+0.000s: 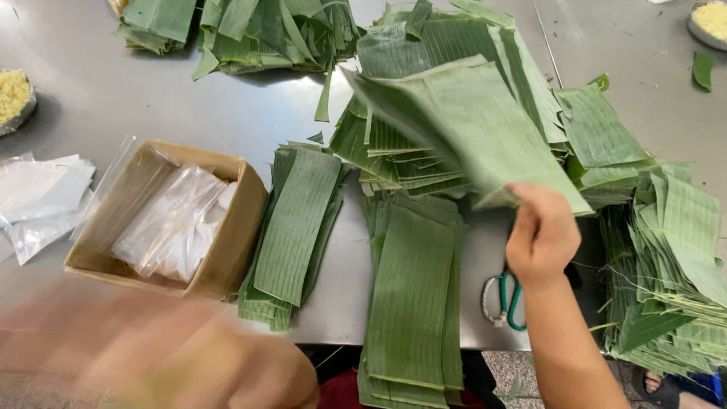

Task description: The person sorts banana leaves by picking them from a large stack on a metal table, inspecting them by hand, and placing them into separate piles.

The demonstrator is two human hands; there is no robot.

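My right hand [541, 235] grips the near corner of a large green leaf sheet [469, 125], lifted and tilted above a heap of similar leaves [424, 163]. My left hand [197, 356] is a blur at the bottom left, near the table's front edge and just in front of a cardboard box [227, 250]; whether it holds anything is unclear. Two stacks of cut leaf strips lie between the hands: a narrower stack [295, 227] by the box and a longer stack [413, 295] overhanging the front edge.
The box holds clear plastic bags [178, 223]; more bags [42, 197] lie at the left. Green-handled scissors [506, 299] rest under my right wrist. Leaf piles sit at the right [666, 257] and far back [265, 30]. Two dishes of yellow grains [14, 95] [712, 19] stand on the steel table [98, 83].
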